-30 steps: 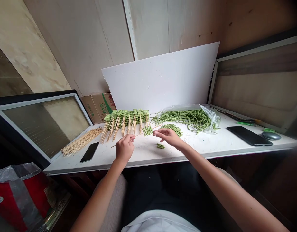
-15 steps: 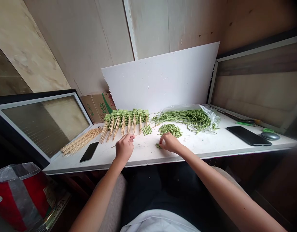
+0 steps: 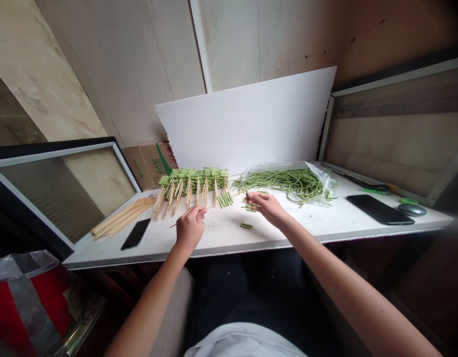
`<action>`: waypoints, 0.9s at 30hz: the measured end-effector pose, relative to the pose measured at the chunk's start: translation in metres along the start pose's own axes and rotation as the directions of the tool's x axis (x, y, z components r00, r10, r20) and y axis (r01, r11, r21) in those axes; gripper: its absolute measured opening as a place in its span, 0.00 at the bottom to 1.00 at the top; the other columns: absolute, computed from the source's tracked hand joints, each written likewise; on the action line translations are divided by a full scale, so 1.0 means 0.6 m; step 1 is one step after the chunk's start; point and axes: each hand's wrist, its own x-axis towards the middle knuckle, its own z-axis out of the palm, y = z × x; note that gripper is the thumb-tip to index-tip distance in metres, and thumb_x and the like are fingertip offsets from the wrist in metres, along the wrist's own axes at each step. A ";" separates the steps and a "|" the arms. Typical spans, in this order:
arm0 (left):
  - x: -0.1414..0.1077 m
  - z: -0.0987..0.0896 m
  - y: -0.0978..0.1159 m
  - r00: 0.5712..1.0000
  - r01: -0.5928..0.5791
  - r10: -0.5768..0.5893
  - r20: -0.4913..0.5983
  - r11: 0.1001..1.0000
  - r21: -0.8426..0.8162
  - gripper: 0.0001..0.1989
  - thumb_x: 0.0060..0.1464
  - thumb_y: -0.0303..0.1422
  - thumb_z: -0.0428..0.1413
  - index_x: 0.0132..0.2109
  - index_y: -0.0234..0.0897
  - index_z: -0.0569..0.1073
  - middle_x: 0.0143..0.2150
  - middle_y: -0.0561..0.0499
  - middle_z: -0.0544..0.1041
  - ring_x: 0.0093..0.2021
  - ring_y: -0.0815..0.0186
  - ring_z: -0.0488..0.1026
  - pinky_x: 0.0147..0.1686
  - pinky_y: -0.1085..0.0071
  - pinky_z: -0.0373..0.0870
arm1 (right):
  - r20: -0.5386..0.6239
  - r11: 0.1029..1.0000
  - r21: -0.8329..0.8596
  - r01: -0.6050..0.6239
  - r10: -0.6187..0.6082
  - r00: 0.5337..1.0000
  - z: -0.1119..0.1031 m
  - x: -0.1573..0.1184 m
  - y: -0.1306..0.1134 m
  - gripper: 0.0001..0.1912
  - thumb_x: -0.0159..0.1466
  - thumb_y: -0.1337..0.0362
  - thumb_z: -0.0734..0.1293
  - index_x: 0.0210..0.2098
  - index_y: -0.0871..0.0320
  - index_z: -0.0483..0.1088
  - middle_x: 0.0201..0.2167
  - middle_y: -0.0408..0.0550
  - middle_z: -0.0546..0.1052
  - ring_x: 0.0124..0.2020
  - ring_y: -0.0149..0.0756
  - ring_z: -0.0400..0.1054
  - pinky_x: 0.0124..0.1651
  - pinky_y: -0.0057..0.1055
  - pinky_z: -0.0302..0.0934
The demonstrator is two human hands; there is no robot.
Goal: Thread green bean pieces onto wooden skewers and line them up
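With my left hand (image 3: 190,225) closed in a pinch, I hold the thin wooden skewer (image 3: 211,206) at the centre of the frame. Short, ridged bean pieces (image 3: 225,200) sit side by side across it. My right hand (image 3: 266,207) is partly curled, and its thumb and finger pinch a small green piece (image 3: 247,194) near the skewer tip. Below, a few smooth cut pieces (image 3: 246,225) lie on the white table (image 3: 214,240). Long, flexible beans (image 3: 288,181) spread from a clear, wrinkled bag (image 3: 321,177) right of centre; left of centre, filled skewers (image 3: 193,181) are stacked.
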 end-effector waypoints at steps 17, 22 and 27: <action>0.000 -0.005 0.017 1.000 0.016 -0.014 0.023 0.996 -0.093 0.09 0.62 0.26 0.54 0.38 0.40 0.79 0.30 0.52 0.81 0.31 0.62 0.77 0.35 0.70 0.68 | 0.003 0.950 0.312 -0.024 0.025 1.000 0.015 -0.013 -0.021 0.11 0.63 0.53 0.76 0.39 0.52 0.80 0.50 0.49 0.83 0.59 0.42 0.74 0.36 0.25 0.71; 0.000 -0.003 0.017 0.999 0.031 -0.029 0.026 0.996 -0.084 0.10 0.60 0.24 0.54 0.38 0.40 0.79 0.29 0.53 0.81 0.31 0.63 0.78 0.34 0.70 0.69 | 0.010 0.946 0.323 -0.027 0.026 1.000 0.016 -0.013 -0.019 0.10 0.62 0.54 0.77 0.39 0.52 0.80 0.50 0.49 0.83 0.59 0.41 0.74 0.35 0.24 0.70; 0.001 -0.004 0.018 0.999 0.031 -0.029 0.031 0.998 -0.061 0.11 0.58 0.23 0.54 0.37 0.40 0.79 0.30 0.52 0.82 0.31 0.62 0.78 0.34 0.69 0.69 | -0.003 0.962 0.273 -0.004 0.005 1.000 0.013 -0.008 -0.010 0.13 0.61 0.51 0.77 0.40 0.52 0.80 0.50 0.51 0.83 0.58 0.44 0.74 0.36 0.26 0.69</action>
